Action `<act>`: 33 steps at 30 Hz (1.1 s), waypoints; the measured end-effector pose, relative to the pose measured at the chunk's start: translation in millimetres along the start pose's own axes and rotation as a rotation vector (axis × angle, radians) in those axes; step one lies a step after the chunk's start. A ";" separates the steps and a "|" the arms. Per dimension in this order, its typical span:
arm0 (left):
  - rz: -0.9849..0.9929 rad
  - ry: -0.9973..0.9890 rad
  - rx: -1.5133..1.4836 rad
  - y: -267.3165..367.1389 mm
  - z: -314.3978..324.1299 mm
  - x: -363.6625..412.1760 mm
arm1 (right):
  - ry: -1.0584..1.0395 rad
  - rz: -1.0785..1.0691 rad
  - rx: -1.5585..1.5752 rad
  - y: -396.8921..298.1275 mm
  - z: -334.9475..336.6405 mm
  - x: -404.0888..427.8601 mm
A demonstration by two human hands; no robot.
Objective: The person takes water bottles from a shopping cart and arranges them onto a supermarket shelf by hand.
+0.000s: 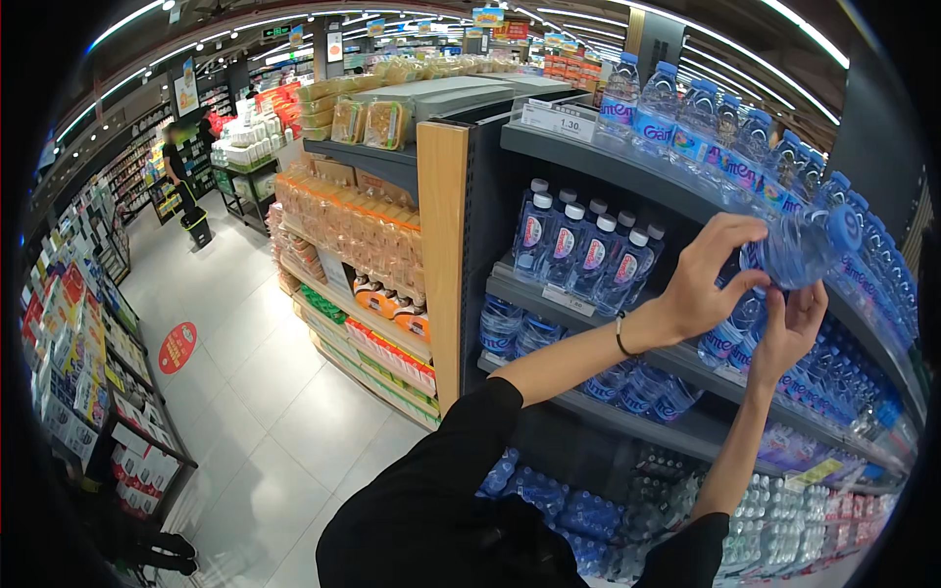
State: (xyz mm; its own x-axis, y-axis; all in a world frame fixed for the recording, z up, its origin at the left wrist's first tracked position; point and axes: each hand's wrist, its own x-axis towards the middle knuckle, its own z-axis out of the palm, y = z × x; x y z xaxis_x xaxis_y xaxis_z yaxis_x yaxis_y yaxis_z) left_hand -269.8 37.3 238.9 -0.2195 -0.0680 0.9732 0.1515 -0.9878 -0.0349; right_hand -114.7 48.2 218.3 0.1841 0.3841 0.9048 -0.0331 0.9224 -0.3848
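Note:
A clear plastic water bottle [798,246] with a blue cap is tilted in front of the top shelf, its cap towards the upper right. My left hand [709,272], with a dark band at the wrist, grips the bottle between thumb and fingers on its left side. From below, my right hand [790,327] holds the same bottle, with its fingertips partly hidden behind it. Behind and above the hands, a row of blue-capped water bottles [691,128] lines the top shelf [588,151]. White-capped bottles [566,239] stand on the shelf below, left of my hands.
Larger water bottles [636,389] sit on a lower shelf, with shrink-wrapped packs [540,492] beneath. A wooden end post [445,272] separates these shelves from packaged food [345,228]. Across the tiled floor [272,397] are display shelves [81,367] and a person near a black basket [195,220].

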 end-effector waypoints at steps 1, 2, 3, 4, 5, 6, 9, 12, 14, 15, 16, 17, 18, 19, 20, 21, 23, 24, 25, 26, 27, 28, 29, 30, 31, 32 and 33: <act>0.015 0.011 0.000 -3.3 1.0 5.0 | -0.020 -0.051 0.008 2.5 1.0 9.2; 0.027 0.016 0.019 -6.3 0.6 9.2 | -0.041 -0.085 0.012 5.6 4.0 16.3; 0.040 0.022 0.024 -9.3 5.4 15.4 | -0.058 -0.124 0.004 6.8 2.9 25.7; 0.090 0.032 0.021 -14.5 7.5 21.2 | -0.067 -0.166 -0.005 6.9 5.4 34.8; 0.116 0.027 0.075 -19.1 9.7 26.5 | -0.078 -0.206 -0.012 7.3 7.8 43.6; 0.100 0.015 0.085 -24.1 11.6 29.7 | -0.064 -0.302 -0.062 11.6 11.2 52.2; 0.047 0.009 0.048 -36.9 20.1 37.8 | -0.075 -0.294 -0.095 15.4 12.3 71.4; 0.026 0.024 0.079 -47.5 24.3 48.9 | -0.084 -0.330 -0.145 12.1 24.6 85.0; 0.060 0.029 0.105 -57.0 28.4 56.9 | -0.088 -0.342 -0.244 14.4 25.9 96.6; 0.062 0.020 0.113 -61.8 22.3 61.7 | -0.100 -0.370 -0.261 18.3 34.8 102.0; 0.045 0.044 0.087 -64.3 28.9 64.6 | -0.093 -0.373 -0.286 15.8 32.6 108.0; 0.028 0.069 0.061 -67.0 34.1 67.9 | -0.113 -0.388 -0.281 12.7 32.0 113.0; 0.032 0.035 0.090 -71.2 32.6 71.2 | -0.136 -0.398 -0.265 12.0 33.7 116.9; 0.036 0.002 0.119 -72.2 28.6 75.6 | -0.133 -0.397 -0.279 12.0 36.2 120.5; 0.045 -0.020 0.100 -72.8 26.6 79.8 | -0.126 -0.447 -0.315 13.4 38.8 123.6; 0.038 -0.019 0.090 -76.5 23.3 80.5 | -0.121 -0.494 -0.350 18.6 41.6 124.4; 0.020 -0.039 0.122 -80.3 17.2 84.2 | -0.171 -0.439 -0.375 22.2 47.2 124.4; -0.018 -0.040 0.141 -81.4 15.7 83.6 | -0.222 -0.382 -0.392 24.7 48.8 125.0; -0.018 -0.040 0.139 -82.7 15.5 83.6 | -0.222 -0.383 -0.394 28.2 49.5 127.8; -0.024 -0.030 0.156 -84.4 15.5 84.2 | -0.268 -0.356 -0.412 32.0 50.5 131.1; -0.028 -0.020 0.173 -88.2 13.6 85.4 | -0.312 -0.331 -0.428 33.6 52.4 132.1; -0.026 -0.018 0.172 -91.9 11.2 86.2 | -0.313 -0.334 -0.429 35.2 52.8 130.8; -0.038 -0.045 0.216 -95.5 8.3 86.7 | -0.338 -0.306 -0.456 36.7 53.2 128.9; -0.053 -0.068 0.259 -99.1 7.1 86.0 | -0.365 -0.278 -0.485 39.2 52.0 127.4; -0.053 -0.062 0.258 -102.9 4.5 86.1 | -0.370 -0.281 -0.488 45.1 52.0 126.6; -0.042 -0.113 0.311 -106.7 0.8 86.3 | -0.364 -0.309 -0.521 53.0 52.9 126.1; -0.030 -0.165 0.360 -109.1 -1.2 85.9 | -0.356 -0.338 -0.558 56.2 53.8 125.2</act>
State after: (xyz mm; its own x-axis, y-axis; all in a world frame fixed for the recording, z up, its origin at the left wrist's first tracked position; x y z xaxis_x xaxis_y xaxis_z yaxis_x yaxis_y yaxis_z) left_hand -306.3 139.1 326.0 -0.0758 0.0122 0.9970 0.4823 -0.8747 0.0474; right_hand -146.3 150.3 319.8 -0.2367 0.1608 0.9582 0.4900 0.8714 -0.0251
